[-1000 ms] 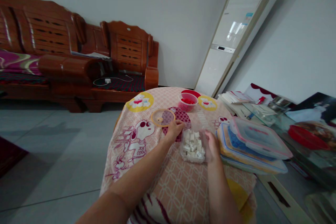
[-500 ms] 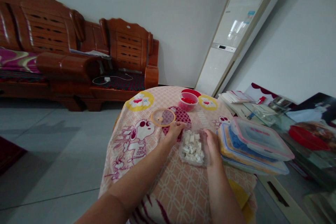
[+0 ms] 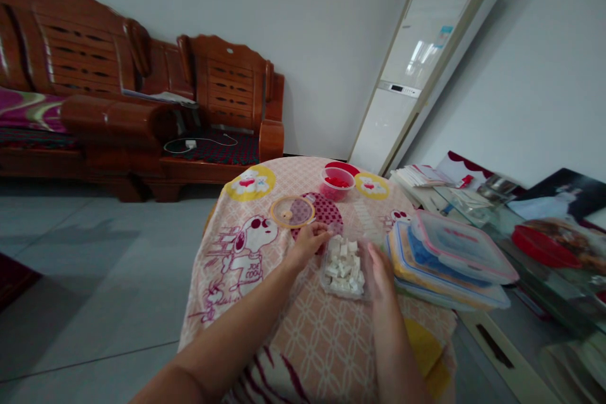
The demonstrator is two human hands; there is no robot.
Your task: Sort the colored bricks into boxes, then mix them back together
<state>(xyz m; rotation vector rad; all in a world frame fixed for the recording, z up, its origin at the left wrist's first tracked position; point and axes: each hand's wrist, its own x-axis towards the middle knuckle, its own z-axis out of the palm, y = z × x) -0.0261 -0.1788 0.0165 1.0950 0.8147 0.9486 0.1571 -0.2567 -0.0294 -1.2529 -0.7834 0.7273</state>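
Observation:
A clear plastic box stands on the cloth-covered table, full of small white blocks. At its far left corner, my left hand has thumb and fingers pinched together on the clear edge; the exact bit of plastic is hard to make out. My right hand lies along the right side of the box, fingers curved against its wall. Just beyond my left hand is a round clear lid with an orange rim, a small pale piece showing on it. Farther back stands a round tub with red pieces inside.
To the right, flat lidded containers are stacked near the table edge. A red lid lies behind the tub. A glass-topped stand with papers and a red dish adjoins on the right. A wooden sofa is beyond the table.
My left hand has shifted slightly left and down along the box's corner. My right hand stays at the box's right side. The whole view has turned a little.

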